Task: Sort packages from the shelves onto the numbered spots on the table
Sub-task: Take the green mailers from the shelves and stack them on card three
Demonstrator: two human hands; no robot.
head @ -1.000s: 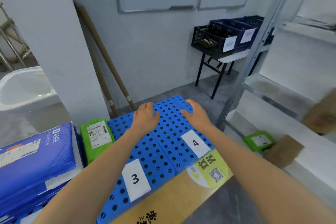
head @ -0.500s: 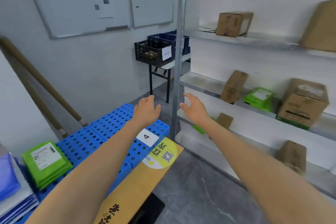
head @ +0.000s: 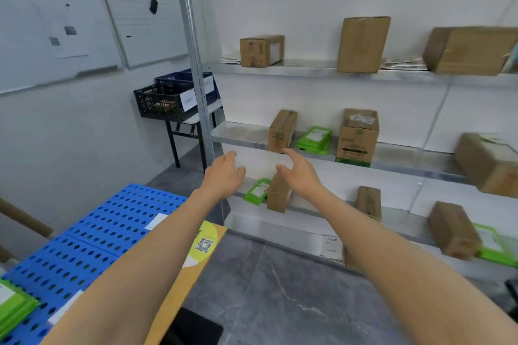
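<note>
**Both hands swing from the table to the shelves**

Both arms have left the blue perforated panels point(head: 112, 227) on the wooden table point(head: 179, 286) and now reach to the right, toward the galvanised steel shelf rack point(head: 193, 64). The left hand point(head: 224, 176) and right hand point(head: 301, 173) hang in the air with palms turned toward each other. Their fingers are loosely spread and slightly curved, and they hold nothing.

Beyond and between the hands, on a lower shelf, a narrow brown cardboard box point(head: 276, 199) stands upright. A flat, glossy green mailer point(head: 256, 192) with a white label lies just to its left. One shelf up, another upright carton point(head: 281, 131) stands beside a stack of green mailers point(head: 314, 140). More brown cartons, blurred, sit on the shelves farther right. At the near left, a green packet point(head: 14, 305) lies on the panels.
</note>
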